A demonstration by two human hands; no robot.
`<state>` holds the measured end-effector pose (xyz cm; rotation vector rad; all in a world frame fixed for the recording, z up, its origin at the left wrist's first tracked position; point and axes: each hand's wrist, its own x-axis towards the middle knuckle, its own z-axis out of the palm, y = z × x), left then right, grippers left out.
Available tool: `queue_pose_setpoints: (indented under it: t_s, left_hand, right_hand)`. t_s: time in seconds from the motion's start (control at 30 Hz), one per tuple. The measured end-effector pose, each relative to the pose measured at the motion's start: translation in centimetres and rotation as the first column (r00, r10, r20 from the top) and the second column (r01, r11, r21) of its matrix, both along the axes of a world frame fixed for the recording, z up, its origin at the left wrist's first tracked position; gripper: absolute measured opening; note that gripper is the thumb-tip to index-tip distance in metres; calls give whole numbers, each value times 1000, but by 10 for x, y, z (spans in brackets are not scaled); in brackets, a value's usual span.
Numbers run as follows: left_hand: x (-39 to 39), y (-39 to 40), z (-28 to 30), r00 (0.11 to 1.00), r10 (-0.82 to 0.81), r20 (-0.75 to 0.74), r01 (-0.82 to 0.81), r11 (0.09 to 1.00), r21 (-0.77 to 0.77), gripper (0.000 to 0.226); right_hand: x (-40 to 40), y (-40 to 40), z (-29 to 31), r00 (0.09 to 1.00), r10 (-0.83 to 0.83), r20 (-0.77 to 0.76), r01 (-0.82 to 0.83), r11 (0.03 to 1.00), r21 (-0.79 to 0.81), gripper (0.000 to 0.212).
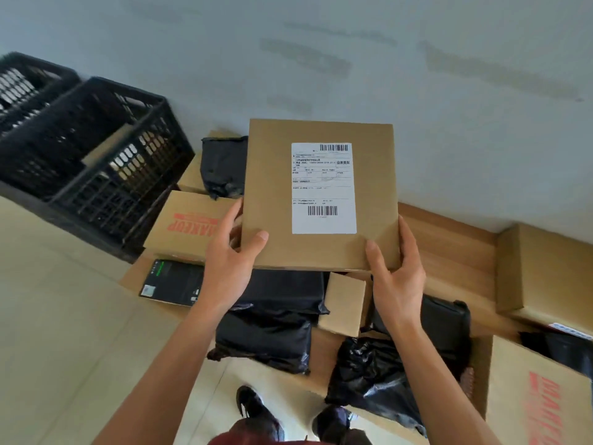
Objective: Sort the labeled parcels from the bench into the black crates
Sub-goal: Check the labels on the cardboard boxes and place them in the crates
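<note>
Gripping labeled box [321, 194] | left hand [229, 261], right hand [396, 277] | thumbs on top

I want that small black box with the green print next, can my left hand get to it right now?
Probably not yet: the left hand grips the labeled cardboard box together with the right hand. The black box itself lies uncovered nearby.
</note>
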<state>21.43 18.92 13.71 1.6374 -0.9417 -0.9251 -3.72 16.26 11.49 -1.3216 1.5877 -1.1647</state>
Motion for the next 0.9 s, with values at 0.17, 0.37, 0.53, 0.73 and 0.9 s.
queue_pose_setpoints:
  t_s: [0.17,0.37,0.53,0.73,0.9]
  left_hand:
    - [94,39,1,995,101,22,-101,995,-20,68]
    - [197,87,2,962,269,46,-268,963,-27,67]
    - [259,121,4,912,408,27,-407,912,-49,68]
    - [318,144,-4,845,535,29,-533,845,-51,67]
    - [366,138,-7,799,599,49,-597,800,-57,66]
  right_hand:
    - [101,11,11,994,105,40,-105,994,-6,67]
    - [213,19,18,959,273,74,-272,962,-25,60]
    - [290,17,20,904,408,125,-407,913,-33,51]
    - [373,2,15,826,540,161,-547,837,-3,48]
    - [435,-19,7,786,571,239,-592,805,24,52]
